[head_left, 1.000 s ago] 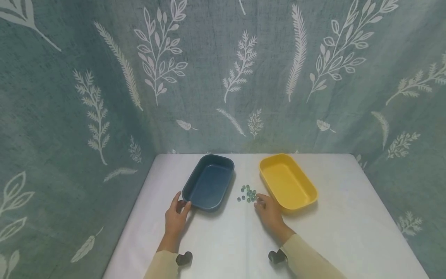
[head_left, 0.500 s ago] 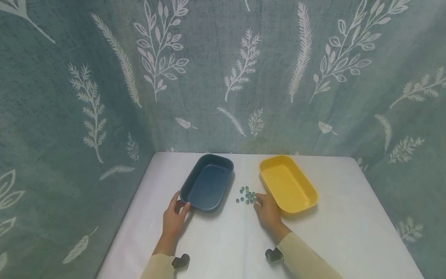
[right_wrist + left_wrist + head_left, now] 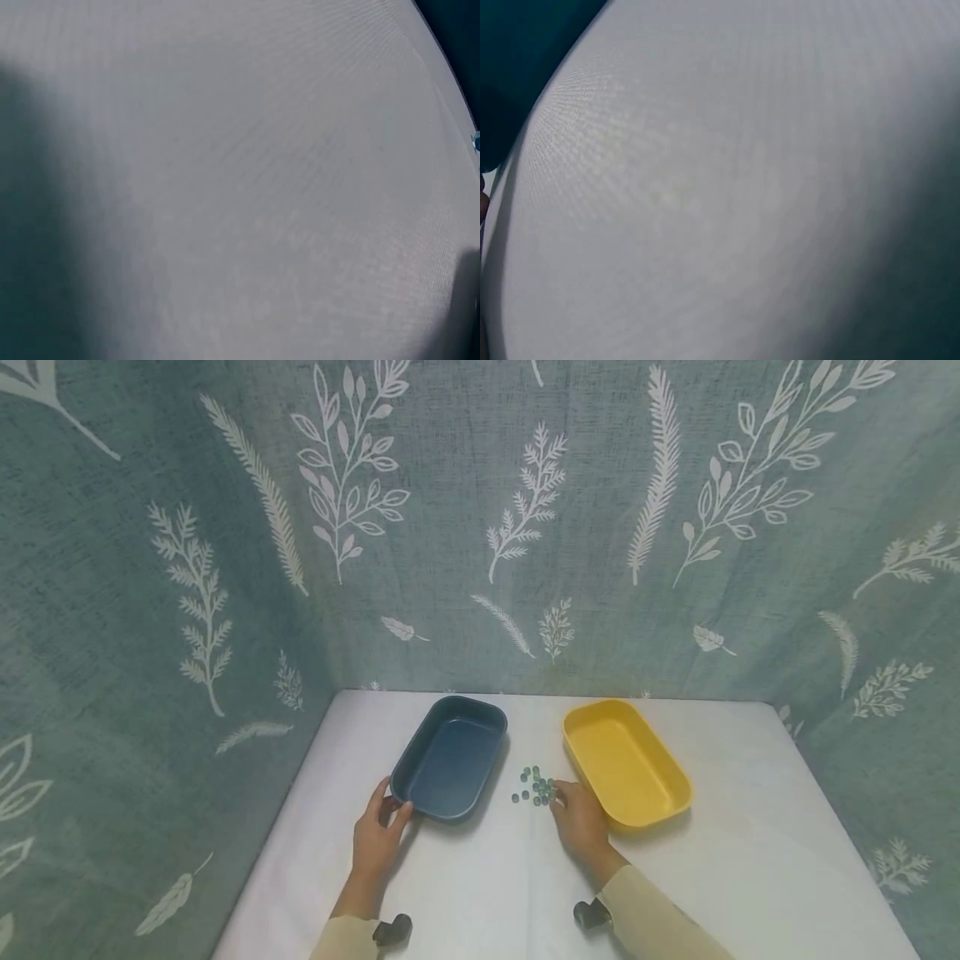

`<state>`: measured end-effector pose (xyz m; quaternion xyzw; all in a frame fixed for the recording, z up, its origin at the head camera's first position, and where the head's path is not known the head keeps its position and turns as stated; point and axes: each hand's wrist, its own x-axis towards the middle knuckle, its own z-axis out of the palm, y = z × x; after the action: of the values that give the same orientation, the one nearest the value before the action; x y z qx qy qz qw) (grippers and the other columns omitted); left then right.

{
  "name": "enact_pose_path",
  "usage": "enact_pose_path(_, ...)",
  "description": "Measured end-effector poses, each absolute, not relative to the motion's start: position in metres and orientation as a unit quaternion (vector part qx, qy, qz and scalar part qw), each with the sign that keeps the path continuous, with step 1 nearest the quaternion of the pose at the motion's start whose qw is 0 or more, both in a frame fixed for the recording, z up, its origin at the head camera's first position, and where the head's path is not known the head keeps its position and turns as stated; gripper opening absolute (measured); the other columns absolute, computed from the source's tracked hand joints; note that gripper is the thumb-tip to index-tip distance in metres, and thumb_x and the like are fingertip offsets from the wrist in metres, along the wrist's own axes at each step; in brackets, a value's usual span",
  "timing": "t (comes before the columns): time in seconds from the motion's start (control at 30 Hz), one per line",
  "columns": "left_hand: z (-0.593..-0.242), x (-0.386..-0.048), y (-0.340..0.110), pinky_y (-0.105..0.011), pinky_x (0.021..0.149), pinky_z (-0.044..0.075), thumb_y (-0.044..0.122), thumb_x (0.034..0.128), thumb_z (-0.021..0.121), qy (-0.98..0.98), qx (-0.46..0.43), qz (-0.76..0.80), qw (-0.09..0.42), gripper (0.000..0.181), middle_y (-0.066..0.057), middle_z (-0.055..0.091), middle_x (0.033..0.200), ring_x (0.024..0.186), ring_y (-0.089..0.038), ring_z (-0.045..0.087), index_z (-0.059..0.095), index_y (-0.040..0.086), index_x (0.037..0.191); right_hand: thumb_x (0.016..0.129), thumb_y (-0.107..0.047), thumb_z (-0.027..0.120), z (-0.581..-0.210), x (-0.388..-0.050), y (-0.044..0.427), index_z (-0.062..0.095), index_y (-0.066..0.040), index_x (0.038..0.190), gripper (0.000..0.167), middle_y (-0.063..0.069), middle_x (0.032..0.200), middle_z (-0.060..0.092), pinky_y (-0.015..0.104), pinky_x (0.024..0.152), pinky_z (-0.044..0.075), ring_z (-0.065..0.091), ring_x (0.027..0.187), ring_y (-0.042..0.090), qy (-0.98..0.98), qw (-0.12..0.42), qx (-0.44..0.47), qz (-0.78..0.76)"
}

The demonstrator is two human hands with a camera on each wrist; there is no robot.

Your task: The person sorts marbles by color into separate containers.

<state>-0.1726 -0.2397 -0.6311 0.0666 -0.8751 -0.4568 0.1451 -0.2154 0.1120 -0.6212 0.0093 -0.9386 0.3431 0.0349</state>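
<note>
Green beads (image 3: pixel 536 787) lay loose on the tabletop (image 3: pixel 480 893) between blue tray (image 3: pixel 453 756) and yellow tray (image 3: pixel 626 764); left hand (image 3: pixel 377 843) gripped blue tray's near-left corner; right hand (image 3: pixel 583 822) reached the cluster, pinch undeterminable; risks: brushing fingertips might have scattered beads, a left-hand tug might have shifted the tray

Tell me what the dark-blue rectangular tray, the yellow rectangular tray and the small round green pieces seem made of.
Dark-blue rectangular tray: probably plastic, smooth satin finish; even colour, faint sheen.
Yellow rectangular tray: likely plastic too, smooth, slightly glossy; uniform colour, moulded-looking rounded corners.
Small round green pieces: perhaps glass or clear plastic, as they look somewhat translucent; too small to settle.
</note>
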Motion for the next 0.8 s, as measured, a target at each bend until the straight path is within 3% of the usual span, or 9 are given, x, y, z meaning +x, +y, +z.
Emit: enact_pose_path(0.8, -0.6290, -0.1723, -0.2379, -0.057, 0.111, 0.026, 0.047, 0.0923, 0.064, -0.879, 0.073, -0.449, 0.142, 0.073, -0.015, 0.065, 0.120, 0.126, -0.038, 0.049, 0.034, 0.014, 0.150, 0.093, -0.016, 0.064, -0.6194, -0.2175, 0.1107, 0.067, -0.007, 0.114, 0.024, 0.008, 0.113, 0.066, 0.044, 0.100, 0.044, 0.059, 0.112, 0.026, -0.939, 0.020, -0.004, 0.343)
